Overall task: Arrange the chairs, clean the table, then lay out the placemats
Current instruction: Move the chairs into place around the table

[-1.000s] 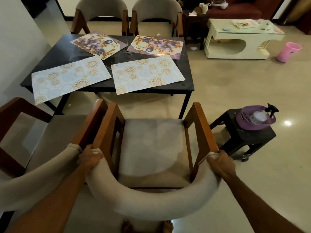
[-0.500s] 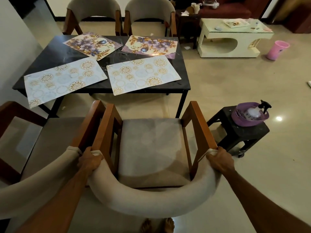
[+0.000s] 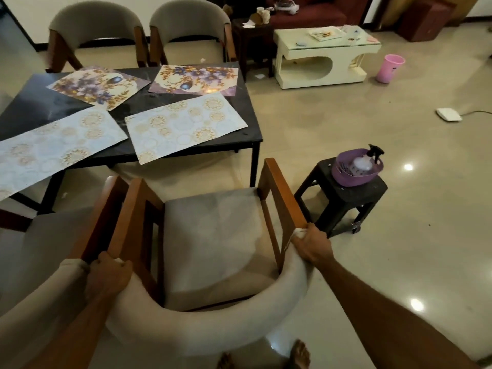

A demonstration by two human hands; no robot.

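Note:
A wooden chair with a grey padded seat and curved back stands in front of me, facing the black table. My left hand grips the left end of its backrest and my right hand grips the right end. On the table lie two floral placemats at the far side and two pale patterned placemats at the near side. A second chair stands close on the left, and two more chairs sit at the table's far side.
A black stool right of the chair carries a purple basket holding a spray bottle. Further back stand a cream coffee table, a pink bucket and a dark red sofa. A white device lies on the floor.
The view has swung right and the chair now sits angled, its front nearer the table's right corner. Both hands keep their grip on the backrest.

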